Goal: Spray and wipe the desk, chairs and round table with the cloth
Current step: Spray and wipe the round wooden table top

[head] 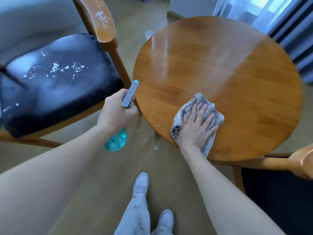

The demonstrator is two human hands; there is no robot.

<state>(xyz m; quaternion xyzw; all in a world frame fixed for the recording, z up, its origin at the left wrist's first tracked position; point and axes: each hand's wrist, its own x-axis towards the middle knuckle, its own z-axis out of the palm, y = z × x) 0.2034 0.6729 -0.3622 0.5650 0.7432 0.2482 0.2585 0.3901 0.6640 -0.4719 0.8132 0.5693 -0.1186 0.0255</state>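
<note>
**A:** What's going on at the round table (237, 68) right now?

**B:** The right hand (197, 128) is lying flat on the grey cloth (199, 106), fingers straight and spread, pressing it onto the tabletop at about five o'clock of the frame's centre, close to the near edge. The left hand (116, 111) is gripping the spray bottle (118, 138), fingers curled round its neck, off the table at about seven o'clock of the tabletop, with the nozzle aimed up toward twelve.

**A:** So how should this wipe be done well?

**B:** I'd say the palm should be keeping even pressure so the whole cloth is dragging, not just the fingertips. The far left part of the top, around eleven o'clock, is shining as if wet, so overlapping strokes should be reaching out there and coming back to the rim.

**A:** Any crumbs left?

**B:** A few white specks are sitting on the near rim at about seven o'clock of the tabletop, just left of the cloth. Sweeping them inward into the cloth looks better than pushing them over the edge, since white bits are already lying on the floor (105, 175) below.

**A:** And the chairs?

**B:** The chair (59, 85) at nine o'clock is showing white debris on its dark seat and on its armrest (101, 19), so it looks not yet wiped.
</note>
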